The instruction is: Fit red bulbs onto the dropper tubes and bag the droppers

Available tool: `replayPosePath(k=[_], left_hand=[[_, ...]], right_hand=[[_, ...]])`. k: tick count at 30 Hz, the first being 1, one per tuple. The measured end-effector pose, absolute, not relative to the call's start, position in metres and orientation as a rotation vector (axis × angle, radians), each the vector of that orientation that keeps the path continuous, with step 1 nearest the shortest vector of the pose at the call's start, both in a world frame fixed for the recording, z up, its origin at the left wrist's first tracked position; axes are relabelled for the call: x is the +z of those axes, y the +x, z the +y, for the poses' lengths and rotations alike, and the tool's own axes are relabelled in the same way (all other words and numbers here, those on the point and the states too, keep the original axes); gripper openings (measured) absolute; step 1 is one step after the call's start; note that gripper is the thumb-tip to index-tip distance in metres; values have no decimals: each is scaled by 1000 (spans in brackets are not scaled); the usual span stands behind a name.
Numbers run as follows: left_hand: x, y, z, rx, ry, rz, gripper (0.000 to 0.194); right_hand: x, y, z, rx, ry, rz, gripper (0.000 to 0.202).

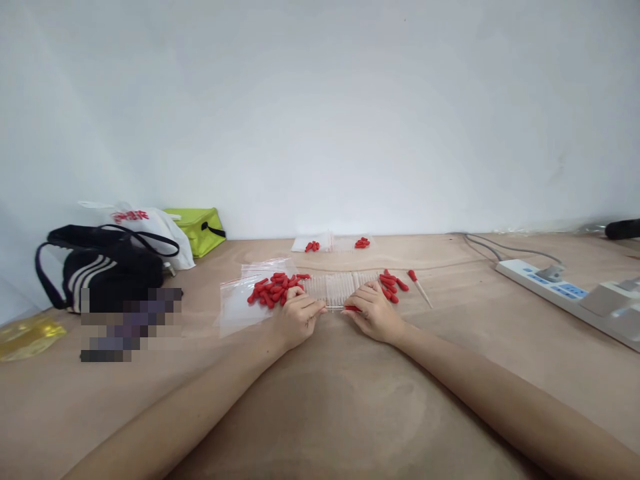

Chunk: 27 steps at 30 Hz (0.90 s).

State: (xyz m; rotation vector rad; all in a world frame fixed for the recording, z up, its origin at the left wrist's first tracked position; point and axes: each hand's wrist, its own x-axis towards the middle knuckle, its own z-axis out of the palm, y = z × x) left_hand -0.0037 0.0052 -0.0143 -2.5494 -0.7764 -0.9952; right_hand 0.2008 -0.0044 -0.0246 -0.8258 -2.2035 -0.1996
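Both grips are pinched nearly closed. The left hand [299, 315] has one end of a clear tube [334, 307] between thumb and fingertips; the right hand [376, 317] seems to have hold of a red bulb [353, 308] at the other end, mostly hidden by the fingers. How far the tube sits inside the bulb, I cannot tell.

The tube lies crosswise between the hands, near the bench [325, 413]. Held this way, it is best kept in line with the bulb: push straight, with a slight twist, and never bend it sideways, since a slim tube may snap if it is glass. A left pinch closer to the bulb would give less leverage for a break.

Just beyond the hands lies a row of tubes [336, 289], side by side; low wrists and raised knuckles would avoid rolling them. One heap of bulbs [273, 290] sits left of the row, partly on plastic bags [233, 310], and a smaller heap [391, 285] sits right. Past that, a red-ended tube [421, 288] lies slanted, apart from the row.
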Motion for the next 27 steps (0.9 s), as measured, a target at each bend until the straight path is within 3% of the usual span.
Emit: replayPosePath(k=[18, 24, 27], left_hand=[[-15, -6, 9, -1015, -2619, -756, 22], [-14, 2, 10, -1112, -2640, -958, 23], [-10, 6, 9, -1157, -2581, -1091, 21]], right_hand=[[-22, 200, -4, -186, -737, -2247, 19], [-13, 199, 2, 394, -798, -1898, 15], [0, 208, 12, 679, -886, -1561, 23]])
